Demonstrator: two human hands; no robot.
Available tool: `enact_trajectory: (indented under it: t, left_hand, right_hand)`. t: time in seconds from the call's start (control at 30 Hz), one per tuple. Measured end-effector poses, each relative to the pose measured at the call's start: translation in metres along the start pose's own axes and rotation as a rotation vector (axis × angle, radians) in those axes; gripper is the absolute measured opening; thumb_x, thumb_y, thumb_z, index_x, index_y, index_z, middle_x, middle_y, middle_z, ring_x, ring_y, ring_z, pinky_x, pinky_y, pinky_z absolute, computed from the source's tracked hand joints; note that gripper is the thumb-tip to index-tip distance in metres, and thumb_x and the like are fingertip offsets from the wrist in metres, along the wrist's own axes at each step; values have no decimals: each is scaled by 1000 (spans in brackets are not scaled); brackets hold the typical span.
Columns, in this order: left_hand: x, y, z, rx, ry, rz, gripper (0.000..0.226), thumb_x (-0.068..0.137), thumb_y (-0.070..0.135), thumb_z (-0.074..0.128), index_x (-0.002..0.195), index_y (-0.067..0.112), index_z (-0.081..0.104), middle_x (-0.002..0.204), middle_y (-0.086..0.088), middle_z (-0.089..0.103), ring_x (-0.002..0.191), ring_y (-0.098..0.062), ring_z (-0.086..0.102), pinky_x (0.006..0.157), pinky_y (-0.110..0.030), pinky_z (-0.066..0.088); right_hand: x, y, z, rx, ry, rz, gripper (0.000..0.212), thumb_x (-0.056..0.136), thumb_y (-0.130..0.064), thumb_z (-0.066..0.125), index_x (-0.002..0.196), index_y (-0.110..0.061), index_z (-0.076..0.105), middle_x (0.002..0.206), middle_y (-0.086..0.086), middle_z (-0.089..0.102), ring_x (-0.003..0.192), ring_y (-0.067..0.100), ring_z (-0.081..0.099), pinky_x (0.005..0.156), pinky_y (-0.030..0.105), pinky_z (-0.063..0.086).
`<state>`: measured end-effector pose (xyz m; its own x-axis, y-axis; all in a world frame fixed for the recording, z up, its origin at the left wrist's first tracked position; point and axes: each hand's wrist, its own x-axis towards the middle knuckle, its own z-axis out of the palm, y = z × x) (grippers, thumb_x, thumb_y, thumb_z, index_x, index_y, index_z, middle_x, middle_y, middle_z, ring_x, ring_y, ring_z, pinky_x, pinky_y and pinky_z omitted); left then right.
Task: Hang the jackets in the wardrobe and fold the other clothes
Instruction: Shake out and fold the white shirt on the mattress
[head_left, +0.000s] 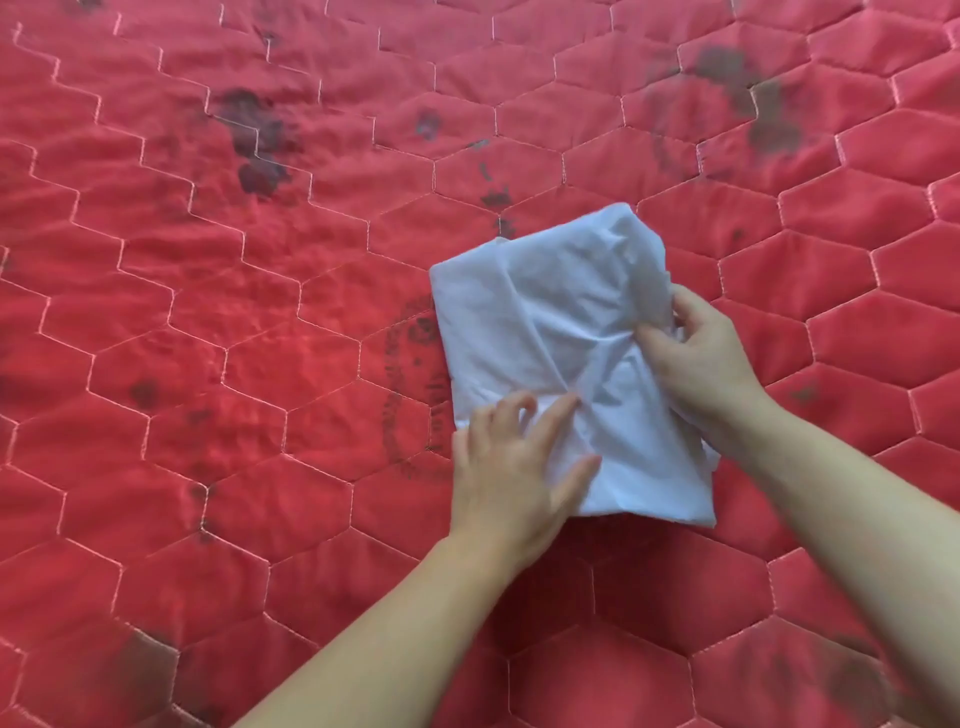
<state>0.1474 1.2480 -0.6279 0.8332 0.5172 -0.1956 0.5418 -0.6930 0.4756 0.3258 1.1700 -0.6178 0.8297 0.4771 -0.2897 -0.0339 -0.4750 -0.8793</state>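
Folded white garment (550, 332) on red quilt (208, 312) — left hand (511, 467) pressing flat, right hand (696, 353) pinching it

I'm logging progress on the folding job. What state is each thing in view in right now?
White garment: folded into a compact, wrinkled rectangle, lying flat on the quilt.
Left hand: fingers straight and spread, pressing the garment's near left corner.
Right hand: fingers and thumb curled, pinching the garment's right edge.
Red quilted cover: spread out, creased, with dark stains.
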Motion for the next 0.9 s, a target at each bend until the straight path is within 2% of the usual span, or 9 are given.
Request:
enact_trajectory:
  t: [0.13, 0.2, 0.27, 0.33, 0.43, 0.5, 0.63, 0.73, 0.9]
  left_hand:
    - [-11, 4, 18, 127, -77, 134, 62, 87, 65, 37, 143, 38, 43, 149, -2, 42, 138, -31, 35, 113, -47, 21]
    - [-12, 3, 24, 127, -122, 137, 63, 91, 63, 28, 149, 39, 29, 160, 1, 23, 149, -27, 12, 119, -47, 5]
    - [-11, 2, 26, 35, -102, 130, 59, 95, 55, 23, 151, 35, 28, 162, 4, 17, 150, -22, 4, 120, -46, 1]
    - [-10, 2, 24, -138, 16, 76, 51, 98, 39, 29, 144, 24, 44, 155, 2, 35, 147, -19, 21, 119, -46, 16]
    - [-9, -4, 17, -336, 232, -149, 44, 93, 24, 45, 137, 24, 51, 145, 5, 46, 139, -15, 35, 110, -43, 29]
    - [-12, -15, 12, -323, 194, -142, 42, 94, 33, 43, 135, 27, 53, 145, 7, 45, 139, -14, 34, 111, -44, 27]
    - [-26, -49, 3, -21, -66, 291, 76, 79, 61, 53, 147, 31, 37, 157, 2, 31, 148, -19, 17, 118, -45, 11]
    - [-23, -64, 1, 276, -199, 441, 106, 60, 45, 71, 152, 25, 23, 159, -3, 25, 148, -23, 16, 117, -50, 17]
    - [-4, -48, 3, 196, -126, 384, 91, 54, 25, 77, 140, 14, 49, 146, -9, 48, 135, -30, 45, 109, -50, 35]
  right_hand:
    - [-2, 11, -2, -350, 205, 39, 52, 84, -12, 58, 135, -17, 48, 128, 10, 52, 110, 31, 54, 97, 39, 40]
    - [-16, 8, 5, -563, 278, -175, 59, 83, -25, 61, 139, -23, 43, 137, 8, 42, 119, 29, 45, 98, 43, 35]
    - [-27, 9, 16, -685, 169, -472, 53, 83, -32, 57, 135, -23, 52, 141, 8, 46, 121, 30, 46, 97, 46, 34]
    - [-34, 20, 24, -814, -17, -610, 49, 87, -34, 49, 133, -20, 58, 143, 12, 49, 126, 34, 48, 101, 50, 35]
    - [-37, 37, 23, -1029, -275, -448, 61, 91, -46, 24, 144, -22, 44, 154, 6, 35, 141, 30, 33, 112, 50, 22]
    - [-31, 39, 19, -1050, -313, -420, 66, 91, -50, 18, 148, -23, 37, 157, 5, 29, 144, 27, 26, 114, 47, 17]
    - [-35, 37, 4, -952, -315, -773, 69, 90, -56, 41, 149, -21, 32, 156, 12, 29, 143, 32, 28, 114, 52, 21]
    - [-50, 46, -10, -1065, -599, -1042, 87, 82, -72, 46, 152, -24, 27, 160, 6, 21, 146, 27, 22, 117, 52, 15]
    - [-32, 48, -28, -1313, -564, -813, 95, 55, -42, 82, 141, -16, 50, 144, 13, 49, 128, 38, 51, 100, 61, 41]
